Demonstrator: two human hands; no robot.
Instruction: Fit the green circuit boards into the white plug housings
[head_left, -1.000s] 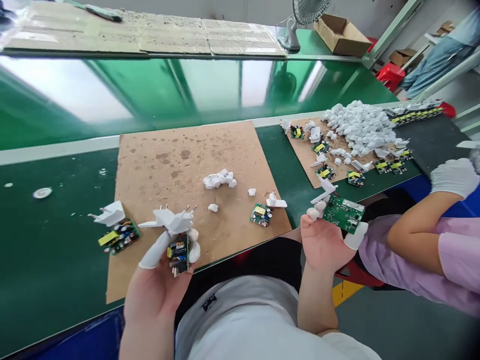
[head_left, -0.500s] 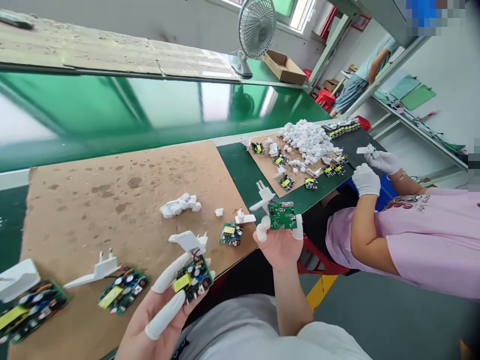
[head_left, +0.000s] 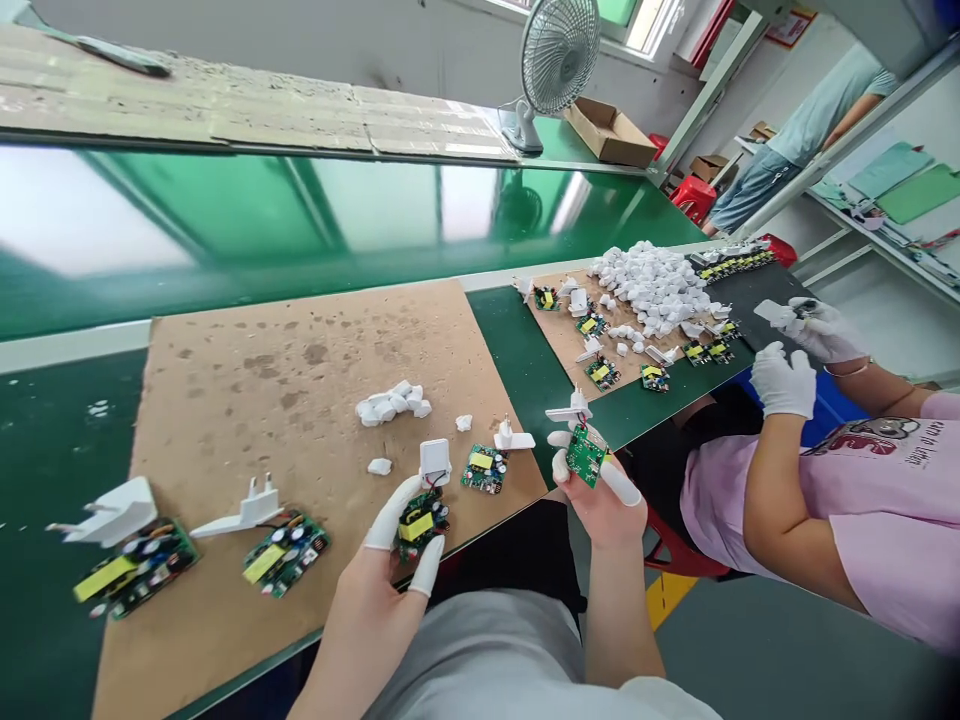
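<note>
My left hand [head_left: 375, 590], with white finger cots, grips a circuit board [head_left: 421, 525] by its edges near the cardboard's front edge. The board's component side with a yellow block shows, and a white plug housing [head_left: 435, 462] hangs on by wires at its far end. In my right hand [head_left: 611, 510], also in finger cots, is another circuit board [head_left: 586, 456], green solder side showing. A white two-pin plug housing [head_left: 571, 408] is wired to it. Between the hands, a board [head_left: 484, 468] with its plug piece [head_left: 514, 438] lies on the cardboard [head_left: 225, 400].
Two more wired boards [head_left: 286, 552] [head_left: 139, 568] lie at left. Small white pieces [head_left: 394, 403] sit mid-cardboard. At right, a gloved co-worker [head_left: 784, 385] handles a white part beside a heap of white pieces [head_left: 652, 285]. A fan [head_left: 559, 60] stands behind.
The view has swung left, so the scene sits further right. The left-hand board and its housing have turned; the right-hand board has tilted. A small white piece now shows near my left hand.
</note>
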